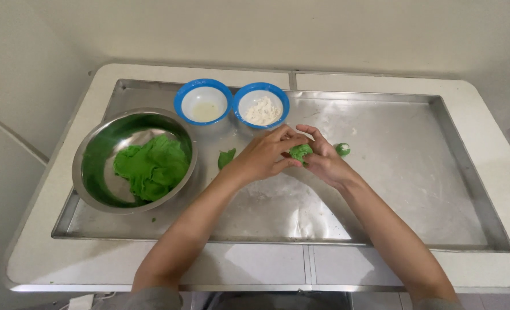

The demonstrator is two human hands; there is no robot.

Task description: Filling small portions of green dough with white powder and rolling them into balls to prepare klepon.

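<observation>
Stainless steel everywhere here: a broad, shallow metal tray (415,172) fills the white table (496,115), its scuffed surface dusted with flour. At its left end sits a round steel bowl (94,155), shiny inside, holding a rumpled mass of green dough (151,166), soft and folded. Behind it, side by side and touching, are two blue-rimmed bowls: one (203,103) with a thin pale liquid, the other (261,105) with a heap of white flour.

Mid-tray, the left hand (263,155) and right hand (322,161) meet, fingers curled and closed around a small lump of green dough (299,152), pinched between them just above the tray. Just right of the right hand lies a small green ball (342,150), floury on top. Left of the left hand, a flat green scrap (226,158) lies near the steel bowl.
</observation>
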